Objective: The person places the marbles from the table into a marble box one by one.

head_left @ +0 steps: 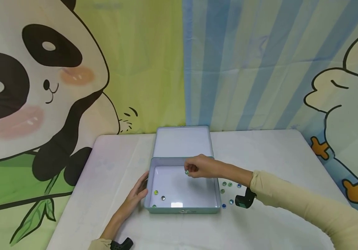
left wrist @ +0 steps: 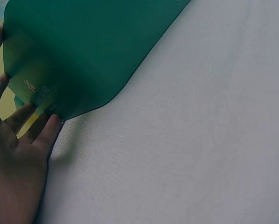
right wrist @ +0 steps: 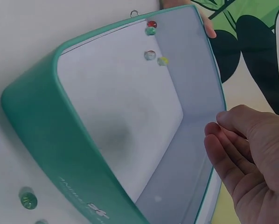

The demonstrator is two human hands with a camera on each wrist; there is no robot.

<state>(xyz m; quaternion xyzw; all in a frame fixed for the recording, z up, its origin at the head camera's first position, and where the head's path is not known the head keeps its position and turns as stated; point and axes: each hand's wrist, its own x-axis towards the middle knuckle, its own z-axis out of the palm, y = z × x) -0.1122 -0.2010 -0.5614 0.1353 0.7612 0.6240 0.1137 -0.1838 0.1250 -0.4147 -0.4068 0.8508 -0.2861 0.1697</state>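
Observation:
A teal tin box (head_left: 183, 210) with a pale inside lies on the white table, its lid (head_left: 182, 141) folded back behind it. Over the back right of the box, my right hand (head_left: 202, 166) pinches a small green glass marble (head_left: 186, 172) between thumb and fingers. My left hand (head_left: 135, 192) rests along the box's left side, fingers extended; in the left wrist view they touch its green wall (left wrist: 83, 56). Inside the box are a yellow-green marble (head_left: 156, 192), a clear marble (head_left: 163, 198), a green marble (right wrist: 150, 31) and a red marble (right wrist: 151, 24).
Right of the box lie several loose marbles, among them a green marble (head_left: 230, 184) and a dark blue marble (head_left: 224, 206). The white table (head_left: 260, 149) meets a printed cloth backdrop (head_left: 154, 62) with a panda at the left.

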